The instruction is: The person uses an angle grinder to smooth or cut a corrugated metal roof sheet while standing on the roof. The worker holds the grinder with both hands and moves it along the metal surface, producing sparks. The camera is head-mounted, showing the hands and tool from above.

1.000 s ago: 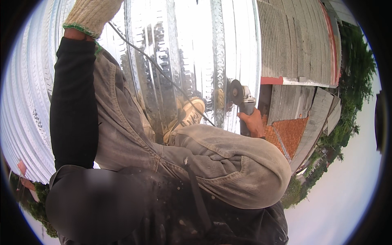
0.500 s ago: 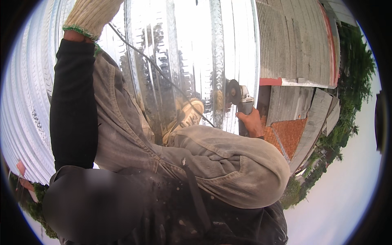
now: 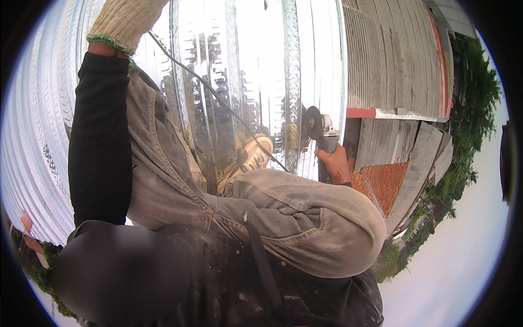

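Note:
My right hand (image 3: 338, 165), bare, is closed around the grey body of an angle grinder (image 3: 328, 143), thumb across it. The grinder's round dark disc (image 3: 314, 121) stands at the edge of the shiny corrugated metal sheet (image 3: 316, 65); I cannot tell whether it touches the metal. My left hand (image 3: 128, 24) wears a cream knitted glove with a green cuff and reaches over the sheet at the upper left. Its fingers run past the picture's top edge, so their grip is hidden. A thin dark cable (image 3: 210, 90) slants across the sheet between my hands.
My bent knee (image 3: 348, 234) and a light-coloured shoe (image 3: 255, 154) are on the metal roofing. Beyond the sheet's right edge lie a weathered corrugated roof (image 3: 395, 54), lower grey panels and orange tiles (image 3: 385, 181). Trees (image 3: 474, 92) stand farther right.
My left hand and sleeve have shifted slightly to the right and down in the picture. My right hand and the grinder have hardly moved.

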Motion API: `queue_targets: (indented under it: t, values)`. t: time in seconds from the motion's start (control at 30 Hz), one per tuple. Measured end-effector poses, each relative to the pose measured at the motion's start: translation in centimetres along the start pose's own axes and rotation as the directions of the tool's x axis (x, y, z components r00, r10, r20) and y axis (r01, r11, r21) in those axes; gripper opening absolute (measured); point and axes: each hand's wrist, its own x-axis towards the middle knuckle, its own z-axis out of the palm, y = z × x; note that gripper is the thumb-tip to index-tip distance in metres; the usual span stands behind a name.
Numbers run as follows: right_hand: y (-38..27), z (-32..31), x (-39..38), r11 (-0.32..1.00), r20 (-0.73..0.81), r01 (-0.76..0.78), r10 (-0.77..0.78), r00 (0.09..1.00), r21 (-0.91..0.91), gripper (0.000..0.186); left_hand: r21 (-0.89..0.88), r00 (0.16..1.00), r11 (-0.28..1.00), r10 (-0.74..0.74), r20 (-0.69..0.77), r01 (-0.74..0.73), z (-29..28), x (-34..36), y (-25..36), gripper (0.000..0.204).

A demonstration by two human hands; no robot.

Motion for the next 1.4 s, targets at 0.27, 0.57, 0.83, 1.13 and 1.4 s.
queue_targets:
  t: [0.27, 0.57, 0.83, 1.13, 1.4]
  values:
    - [0.0, -0.1, 0.0, 1.000, -0.018, 0.010, -0.010, 1.000, -0.004, 0.041, -0.011, 1.000, 1.000, -0.011, -0.023, 0.011, 0.1, -0.4, 0.7, 0.057]
    - [-0.5, 0.1, 0.1, 0.999, -0.023, 0.034, -0.033, 0.999, 0.030, 0.041, -0.054, 0.999, 0.998, -0.038, 0.004, 0.038, -0.2, -0.4, 0.7, 0.059]
    - [-0.3, 0.1, 0.6, 0.999, -0.024, 0.033, -0.032, 0.999, 0.010, 0.041, -0.075, 0.999, 0.996, -0.040, -0.030, 0.037, -0.1, -0.6, 0.9, 0.058]
    - [-1.0, -0.1, 0.2, 0.999, -0.034, 0.024, -0.023, 0.999, 0.021, 0.041, -0.093, 0.998, 0.993, -0.068, 0.010, 0.069, -0.1, -0.2, 1.1, 0.055]
    - [-1.0, -0.1, 0.7, 0.998, -0.044, 0.047, -0.046, 0.998, 0.032, 0.042, -0.098, 0.997, 0.993, -0.072, -0.011, 0.070, -0.1, 0.0, 0.4, 0.055]
